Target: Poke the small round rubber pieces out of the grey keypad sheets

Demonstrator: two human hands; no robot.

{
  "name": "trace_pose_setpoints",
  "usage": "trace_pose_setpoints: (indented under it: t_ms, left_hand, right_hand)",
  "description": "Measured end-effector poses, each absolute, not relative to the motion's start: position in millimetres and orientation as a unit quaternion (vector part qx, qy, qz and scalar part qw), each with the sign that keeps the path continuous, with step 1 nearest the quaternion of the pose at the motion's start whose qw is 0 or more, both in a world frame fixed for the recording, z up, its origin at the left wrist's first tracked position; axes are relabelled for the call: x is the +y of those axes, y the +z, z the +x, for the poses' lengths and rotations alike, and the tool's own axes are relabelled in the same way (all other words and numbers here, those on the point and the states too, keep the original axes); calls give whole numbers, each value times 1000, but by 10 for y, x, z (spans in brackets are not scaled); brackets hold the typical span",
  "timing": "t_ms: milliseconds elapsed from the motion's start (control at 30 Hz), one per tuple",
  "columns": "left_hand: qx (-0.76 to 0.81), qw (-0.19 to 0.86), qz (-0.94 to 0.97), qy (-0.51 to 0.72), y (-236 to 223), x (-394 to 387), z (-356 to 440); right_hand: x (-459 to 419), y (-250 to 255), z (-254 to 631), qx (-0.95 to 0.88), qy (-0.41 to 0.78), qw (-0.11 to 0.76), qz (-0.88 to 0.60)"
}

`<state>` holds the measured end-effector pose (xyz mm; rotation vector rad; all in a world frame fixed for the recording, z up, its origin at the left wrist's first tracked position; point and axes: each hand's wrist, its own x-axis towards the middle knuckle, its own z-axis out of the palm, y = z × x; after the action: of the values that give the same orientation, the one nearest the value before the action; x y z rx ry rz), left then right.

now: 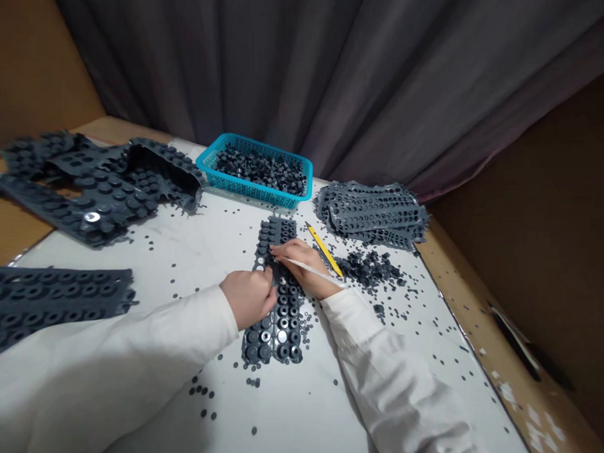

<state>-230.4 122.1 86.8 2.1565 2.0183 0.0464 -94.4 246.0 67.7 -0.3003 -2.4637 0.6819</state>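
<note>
A dark grey moulded rubber sheet (pixel 288 304) with rows of round raised knobs lies lengthwise in front of me on the white table. My left hand (pixel 250 297) rests over its left side, fingers curled in; whatever they pinch is hidden. From the right, my right hand (pixel 304 266) reaches over the upper part of the same sheet, closed around a thin white pen-like stick (pixel 311 269). The stick's tip is among the knobs near my fingertips, too small to make out. Just right of that hand lies a yellow pen-like tool (pixel 324 250).
Behind stands a blue basket (pixel 301 198) full of small dark rubber parts. Holed sheets (pixel 374 210) are stacked at right, above a loose pile of parts (pixel 371 269). Knobbed sheets (pixel 105 188) heap at left; another sheet (pixel 55 297) lies nearer. Small black discs litter the table.
</note>
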Motion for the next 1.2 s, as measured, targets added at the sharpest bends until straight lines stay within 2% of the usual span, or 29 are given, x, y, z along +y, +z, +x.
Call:
trace_pose_setpoints:
  t_ms: [133,233,333,467,633,933,1200]
  left_hand:
    - [679,94,728,9,900,1223,-2290]
    - [677,94,730,2,917,1219,-2287]
    - [675,94,731,-4,920,1216,-2294]
    - [674,96,732,-4,918,1215,-2301]
    - [675,99,731,-1,918,1219,-2294]
    - [673,101,733,-5,914,1219,-2286]
    - [678,98,729,-8,893,1232,-2280]
  right_hand:
    - [2515,668,-983,-932,202,282,-105]
    - [2563,676,-1008,-914,194,329,-138]
    - [2578,684,-1018,-878,252,356,-198]
    - [2543,677,-1009,-850,346,327,-227]
    - [2529,669,-1004,-852,356,318,-213]
    - [2596,675,-1036,-900,238,316,-183]
    - [2616,637,-1073,-911,186,323,-176]
